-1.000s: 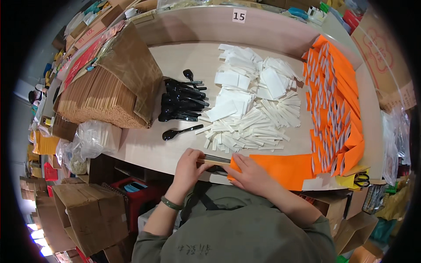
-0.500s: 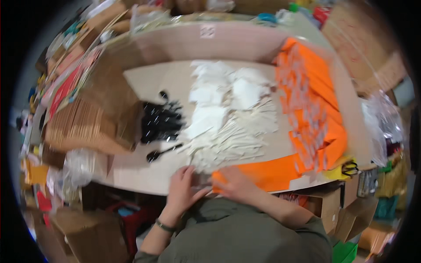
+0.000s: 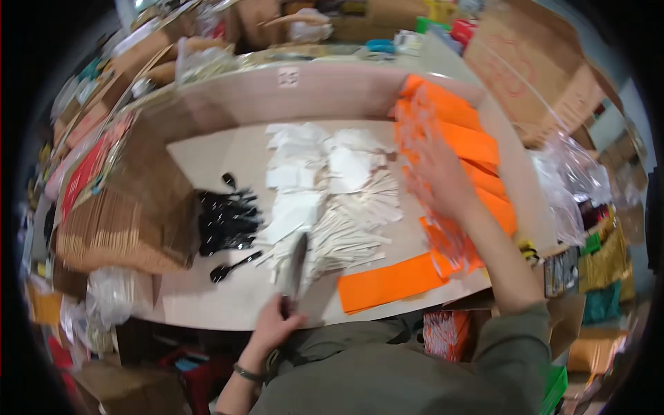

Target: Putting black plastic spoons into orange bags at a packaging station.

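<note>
My left hand (image 3: 275, 325), near the table's front edge, is closed round the lower end of a long, narrow dark-and-grey thing (image 3: 296, 266). It stands tilted up in front of the white pieces, and blur hides its kind. Over at the right, my right hand (image 3: 443, 176) reaches onto a pile of flat orange pieces (image 3: 477, 138) with clear, shiny edges. Motion smears its fingers. One orange strip (image 3: 391, 282) lies apart at the front. Black spoons (image 3: 228, 221) are heaped left of centre, beside white folded pieces (image 3: 297, 176) and thin whitish strips (image 3: 356, 225).
A cardboard box of tightly packed brown sheets (image 3: 117, 232) stands at the left. A low wall (image 3: 346, 90) runs along the table's back. Clear plastic bags (image 3: 570, 176) and a large carton (image 3: 526, 76) are at the right. One black spoon (image 3: 235, 267) lies apart from its heap.
My right hand has left the orange strip at the front and reached up to the orange pile. My left hand now raises the dark-and-grey thing. The view has shifted.
</note>
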`<action>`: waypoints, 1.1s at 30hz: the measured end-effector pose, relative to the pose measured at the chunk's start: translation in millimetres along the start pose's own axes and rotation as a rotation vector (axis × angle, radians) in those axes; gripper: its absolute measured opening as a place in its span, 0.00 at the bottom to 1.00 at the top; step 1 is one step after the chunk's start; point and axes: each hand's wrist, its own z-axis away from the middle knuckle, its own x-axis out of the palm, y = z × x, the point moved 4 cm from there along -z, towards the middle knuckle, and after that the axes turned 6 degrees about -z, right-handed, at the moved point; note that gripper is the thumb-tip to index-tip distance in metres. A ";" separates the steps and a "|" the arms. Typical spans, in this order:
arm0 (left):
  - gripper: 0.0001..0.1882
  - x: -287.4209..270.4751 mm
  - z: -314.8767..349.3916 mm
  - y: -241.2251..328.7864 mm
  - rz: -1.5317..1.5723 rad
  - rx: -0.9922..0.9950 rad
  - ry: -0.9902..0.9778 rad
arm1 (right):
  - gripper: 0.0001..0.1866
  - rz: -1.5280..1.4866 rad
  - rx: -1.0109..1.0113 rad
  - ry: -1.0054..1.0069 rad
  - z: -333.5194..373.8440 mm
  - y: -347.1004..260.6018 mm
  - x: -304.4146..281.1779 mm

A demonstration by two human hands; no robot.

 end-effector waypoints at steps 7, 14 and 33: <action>0.25 60.4 -9.4 64.1 0.285 0.753 -0.218 | 0.21 -0.330 0.027 -0.580 143.6 -60.8 154.3; 0.26 3.7 6.7 17.7 -0.262 0.096 0.173 | 0.19 -0.083 0.176 -0.423 139.2 -82.6 166.3; 0.30 -41.2 8.2 19.9 -0.531 0.681 0.271 | 0.10 -0.282 0.571 -0.437 105.9 -83.3 167.7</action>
